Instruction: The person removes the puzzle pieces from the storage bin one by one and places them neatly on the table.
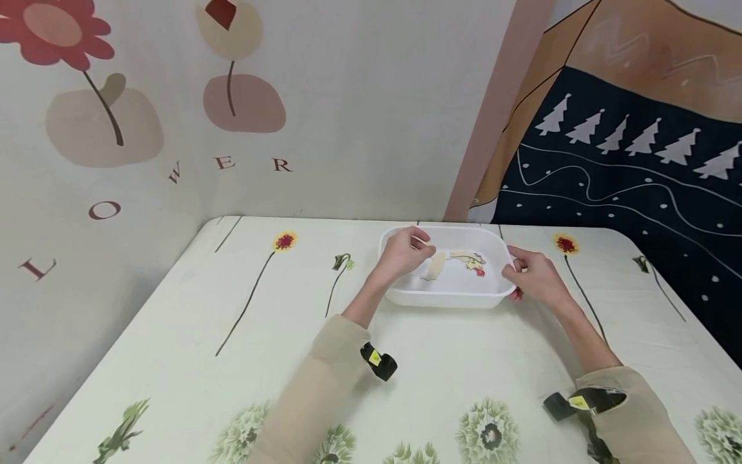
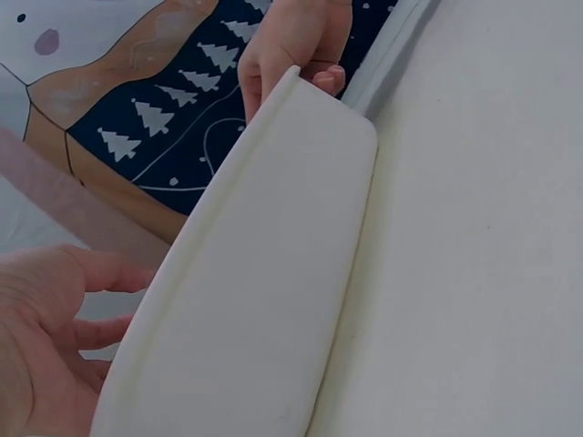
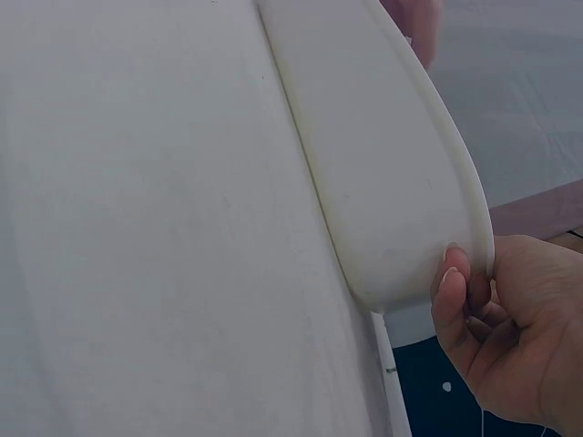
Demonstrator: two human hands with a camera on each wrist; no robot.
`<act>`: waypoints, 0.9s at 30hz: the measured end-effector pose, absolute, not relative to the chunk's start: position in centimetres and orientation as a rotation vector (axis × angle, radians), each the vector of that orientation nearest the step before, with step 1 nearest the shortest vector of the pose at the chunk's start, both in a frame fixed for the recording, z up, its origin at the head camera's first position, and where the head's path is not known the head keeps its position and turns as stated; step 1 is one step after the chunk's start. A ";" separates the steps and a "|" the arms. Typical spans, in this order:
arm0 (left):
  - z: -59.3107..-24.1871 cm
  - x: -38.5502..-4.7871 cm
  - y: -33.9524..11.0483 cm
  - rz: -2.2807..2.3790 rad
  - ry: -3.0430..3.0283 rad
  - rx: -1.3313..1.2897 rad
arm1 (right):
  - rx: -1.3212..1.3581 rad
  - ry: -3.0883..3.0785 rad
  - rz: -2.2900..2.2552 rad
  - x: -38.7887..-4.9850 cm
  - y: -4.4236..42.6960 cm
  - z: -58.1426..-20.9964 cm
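A white rectangular tray point(image 1: 443, 299) with rounded corners rests at the far part of the table. On its floor lie a cream-coloured flat piece point(image 1: 435, 265) and a cluster of small pieces point(image 1: 472, 261) in cream, yellow and red; their kind is unclear. My left hand point(image 1: 406, 250) reaches over the tray's left side, loosely bent fingers near the cream piece. The left wrist view shows this hand point(image 2: 55, 337) beyond the tray wall, fingertips partly hidden by the rim. At the right end, my right hand point(image 3: 515, 328) grips the rim between thumb and fingers.
A white cloth with printed flowers covers the table point(image 1: 278, 386). Behind it hangs a pale curtain point(image 1: 359, 129) with flower prints and letters, and a dark cloth point(image 1: 626, 174) with printed trees is at the right. Each sleeve carries a small black camera.
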State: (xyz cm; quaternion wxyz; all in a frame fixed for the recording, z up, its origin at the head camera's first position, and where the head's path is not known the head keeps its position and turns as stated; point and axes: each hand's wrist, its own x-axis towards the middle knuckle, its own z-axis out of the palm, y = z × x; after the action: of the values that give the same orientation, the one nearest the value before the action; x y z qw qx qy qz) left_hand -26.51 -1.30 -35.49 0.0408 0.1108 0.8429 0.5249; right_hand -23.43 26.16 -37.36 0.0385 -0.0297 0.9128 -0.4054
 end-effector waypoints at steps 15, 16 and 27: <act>-36.8 -27.5 0.9 1.295 2.691 0.295 | -0.075 2.786 -1.253 -23.5 26.1 -37.4; -36.9 -27.4 1.0 1.266 2.704 0.299 | -0.075 2.784 -1.255 -23.5 26.1 -37.4; -37.4 -27.6 1.7 0.909 2.812 0.292 | -0.077 2.786 -1.264 -23.5 26.2 -37.5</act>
State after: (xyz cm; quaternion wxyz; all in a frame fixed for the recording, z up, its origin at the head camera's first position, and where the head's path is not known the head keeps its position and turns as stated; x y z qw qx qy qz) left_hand -27.59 1.70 -37.41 0.0859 0.0979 0.9434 0.3049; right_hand -23.46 26.15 -37.48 0.0406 -0.0251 0.9097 -0.4126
